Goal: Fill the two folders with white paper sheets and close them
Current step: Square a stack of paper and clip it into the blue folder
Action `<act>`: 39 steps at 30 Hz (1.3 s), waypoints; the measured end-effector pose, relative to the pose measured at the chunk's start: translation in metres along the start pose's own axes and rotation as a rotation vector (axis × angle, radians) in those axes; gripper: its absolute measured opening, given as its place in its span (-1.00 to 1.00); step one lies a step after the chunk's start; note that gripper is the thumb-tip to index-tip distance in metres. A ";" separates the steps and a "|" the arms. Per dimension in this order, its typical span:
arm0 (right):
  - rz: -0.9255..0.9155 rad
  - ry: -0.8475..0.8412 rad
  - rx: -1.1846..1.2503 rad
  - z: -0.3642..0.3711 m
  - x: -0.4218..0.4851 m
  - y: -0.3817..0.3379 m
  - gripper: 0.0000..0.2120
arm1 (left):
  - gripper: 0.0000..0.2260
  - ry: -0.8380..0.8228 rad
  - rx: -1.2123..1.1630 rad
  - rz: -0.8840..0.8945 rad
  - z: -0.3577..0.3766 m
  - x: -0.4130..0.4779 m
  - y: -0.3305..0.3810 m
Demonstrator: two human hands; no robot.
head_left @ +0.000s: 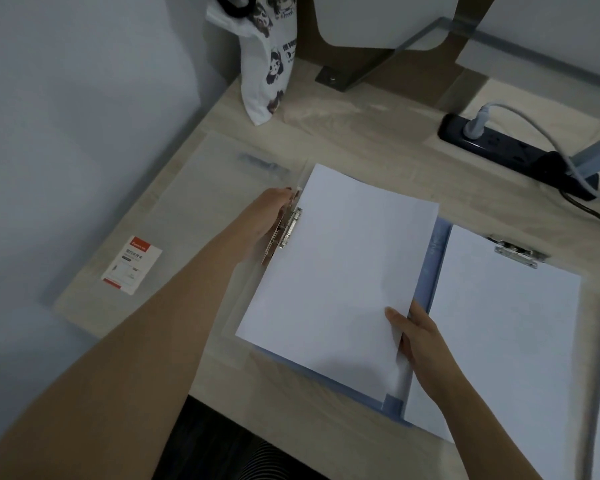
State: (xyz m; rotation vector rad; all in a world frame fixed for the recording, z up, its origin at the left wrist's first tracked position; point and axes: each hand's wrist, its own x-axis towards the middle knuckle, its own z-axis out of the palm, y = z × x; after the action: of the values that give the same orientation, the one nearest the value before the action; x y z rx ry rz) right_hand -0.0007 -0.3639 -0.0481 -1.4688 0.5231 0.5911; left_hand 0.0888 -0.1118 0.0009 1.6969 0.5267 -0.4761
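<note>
Looking down from the head cam: the left hand [272,211] is at the metal clip [290,228] of the clear folder [201,202], which lies open on the left part of the desk [326,140]. Its fingers curl round the clip, tips partly hidden by paper. The right hand [421,336] pinches the near right corner of a stack of white sheets [336,271], thumb on top, other fingers under the edge. The stack's left edge sits at the clip and its right side overlaps the blue folder [439,258], open just to the right, with more paper [506,341] under its own clip [516,252]. Far left is a tote bag [267,64], far right a power strip [513,147], near left a label card [132,265].
</note>
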 end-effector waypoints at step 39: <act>0.009 0.021 -0.027 -0.006 0.003 0.008 -0.74 | -0.69 -0.060 0.093 -0.187 -0.026 -0.038 -0.065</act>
State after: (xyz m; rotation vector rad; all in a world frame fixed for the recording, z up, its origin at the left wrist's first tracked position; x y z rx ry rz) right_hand -0.0036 -0.3700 -0.0557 -1.5008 0.5403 0.5920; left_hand 0.0207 -0.0788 -0.0237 1.7241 0.6308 -0.6937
